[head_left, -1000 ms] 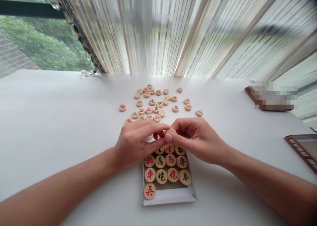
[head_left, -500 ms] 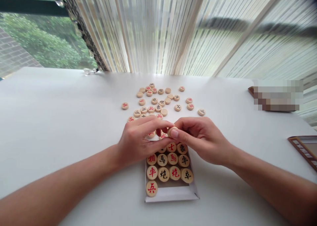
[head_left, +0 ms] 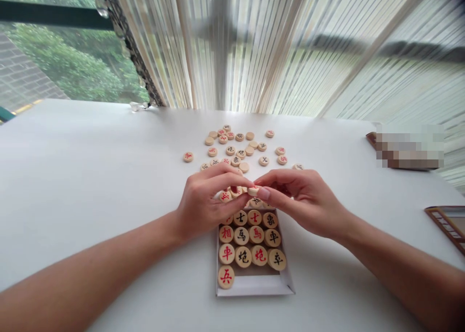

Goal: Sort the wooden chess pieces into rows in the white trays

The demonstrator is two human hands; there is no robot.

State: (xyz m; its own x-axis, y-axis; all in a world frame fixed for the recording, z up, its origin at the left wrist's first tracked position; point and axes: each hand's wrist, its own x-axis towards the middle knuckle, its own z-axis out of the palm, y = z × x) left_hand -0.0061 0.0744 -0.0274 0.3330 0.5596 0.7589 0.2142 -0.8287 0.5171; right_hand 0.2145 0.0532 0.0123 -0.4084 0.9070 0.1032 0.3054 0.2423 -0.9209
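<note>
Between the fingertips of both hands is a round wooden Chinese chess piece (head_left: 253,191), tilted so that its pale rim and a bit of red marking show. My left hand (head_left: 210,196) pinches it from the left, and my right hand (head_left: 301,196) grips it with thumb and fingers from the right. Just below the hands lies a shallow white box (head_left: 259,286), with rows of pieces set face up in it. In its front row a red piece (head_left: 226,277) sits alone at the left. My left hand partly covers the box's back left corner.
Loose chess pieces (head_left: 230,150) lie scattered beyond the hands on the white table (head_left: 109,177), some face up, some blank side up. A brown box part (head_left: 448,228) is at the right edge; another brown-edged item (head_left: 407,150), partly blurred out, lies farther back. A striped curtain (head_left: 232,46) hangs behind.
The held piece has turned in the fingers, so some red marking now shows on top. Both hands stay above the far end of the box. The view has shifted slightly.
</note>
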